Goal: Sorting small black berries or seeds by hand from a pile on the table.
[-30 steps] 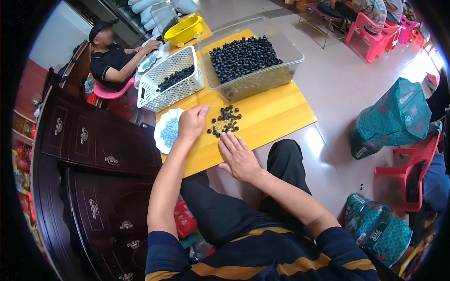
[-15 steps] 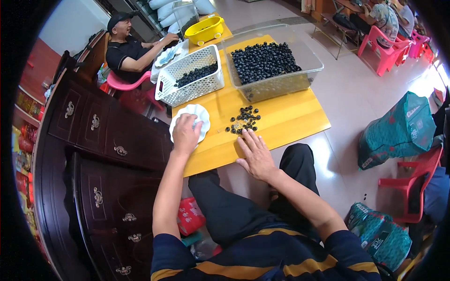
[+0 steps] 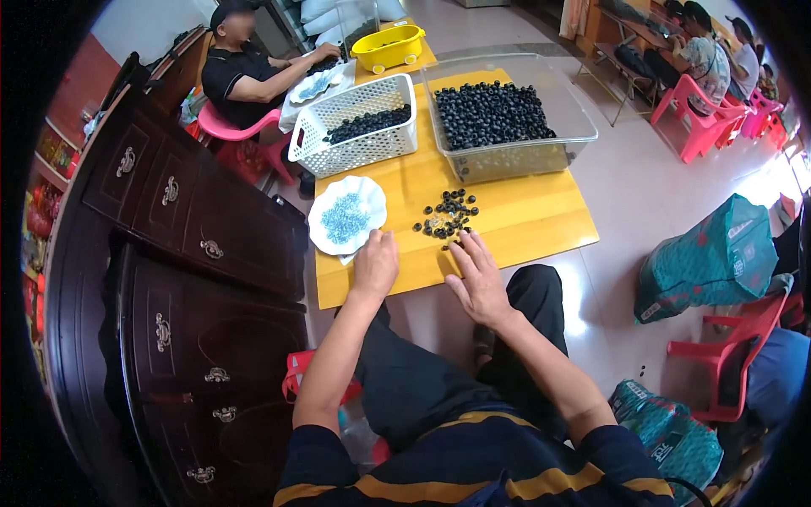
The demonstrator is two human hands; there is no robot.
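A white scalloped plate [image 3: 374, 197] on the near left of the yellow table [image 3: 524, 207] holds a heap of small pale blue, see-through pieces [image 3: 345, 218]. Just right of the plate, my left hand [image 3: 377, 266] is closed, fingertips together; whatever it may hold is too small to make out. My right hand [image 3: 479, 280] is open, fingers stretched out by the table's near edge. Its fingertips reach the near side of a loose cluster of small round black pieces [image 3: 451, 205]. Some clear bits lie among them.
Behind the cluster stands a clear plastic bin [image 3: 524, 160] of black pieces. A white perforated basket [image 3: 372, 144] and a yellow tub [image 3: 387, 52] stand farther left and back. A co-worker [image 3: 245, 76] sits at far left. Dark drawers [image 3: 186, 245] flank my left; teal bags [image 3: 710, 262] are at right.
My left hand has come off the plate to its right, baring the pale blue pieces. My right hand stays near the black cluster, slightly shifted. The view has shifted a little.
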